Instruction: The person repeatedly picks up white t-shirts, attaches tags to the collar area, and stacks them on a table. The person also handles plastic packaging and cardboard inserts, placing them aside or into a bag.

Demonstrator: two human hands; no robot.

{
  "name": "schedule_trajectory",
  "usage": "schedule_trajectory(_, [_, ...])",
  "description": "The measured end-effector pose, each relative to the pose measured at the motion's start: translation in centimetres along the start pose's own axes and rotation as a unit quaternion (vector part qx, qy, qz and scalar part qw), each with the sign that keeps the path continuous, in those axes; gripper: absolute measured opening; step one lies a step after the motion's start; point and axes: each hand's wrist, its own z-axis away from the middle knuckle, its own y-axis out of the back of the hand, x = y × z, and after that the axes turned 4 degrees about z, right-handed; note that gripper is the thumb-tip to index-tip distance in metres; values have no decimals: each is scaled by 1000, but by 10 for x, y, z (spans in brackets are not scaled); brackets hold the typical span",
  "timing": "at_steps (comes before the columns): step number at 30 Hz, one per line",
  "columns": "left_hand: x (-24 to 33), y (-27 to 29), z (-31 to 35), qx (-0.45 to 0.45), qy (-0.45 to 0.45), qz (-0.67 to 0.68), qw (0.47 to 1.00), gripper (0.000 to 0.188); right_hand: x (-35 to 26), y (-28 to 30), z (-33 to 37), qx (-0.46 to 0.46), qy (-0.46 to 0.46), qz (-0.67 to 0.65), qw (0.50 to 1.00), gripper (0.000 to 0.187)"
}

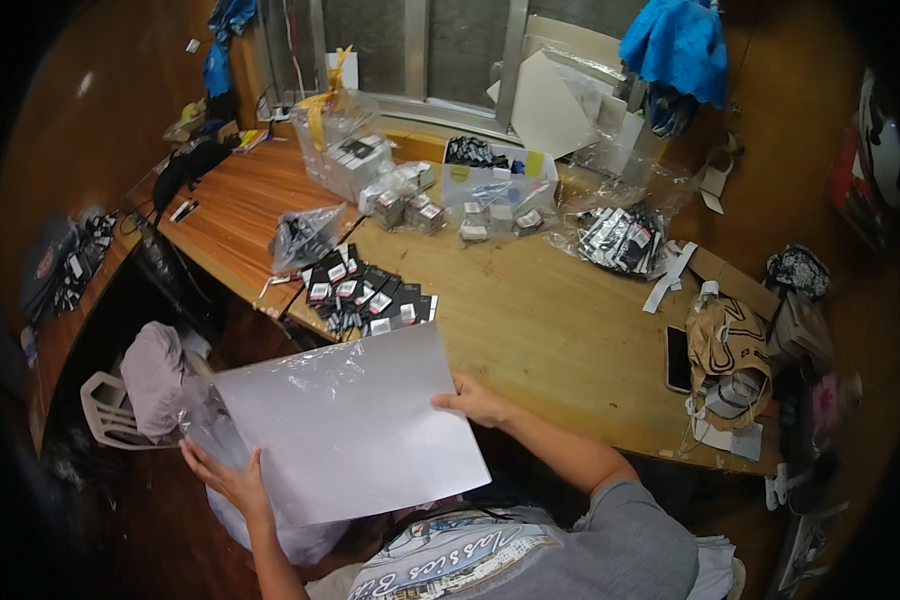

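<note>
A large pale sheet of card (355, 430) is tilted in front of me, over the near edge of the table. My right hand (475, 400) grips its right edge, thumb on the front face and the other fingers behind. Shiny clear plastic (205, 410) lies along the sheet's left side, and glare marks the upper part of the sheet. At that left edge is my left hand (232, 482), open, its fingers stretched against the plastic and its thumb apart. Just beyond the sheet, black cards with white labels (365, 295) lie in a loose pile on the table.
The wooden table (530, 340) carries bagged small goods (620, 240), a white box (500, 185) and clear bags of boxes (355, 165) toward the window. A phone (677, 358) and a brown bag (725, 345) are at the right. A plastic chair (110, 410) stands at left.
</note>
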Motion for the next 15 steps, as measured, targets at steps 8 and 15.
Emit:
schedule_trajectory(8, [144, -17, -20, -38, -201, -42, 978, 91, -25, -15, -29, -52, 121, 168, 977, 35])
schedule_trajectory(15, [204, 0, -97, -335, -182, 134, 915, 25, -69, 14, -66, -123, 280, 296, 905, 33])
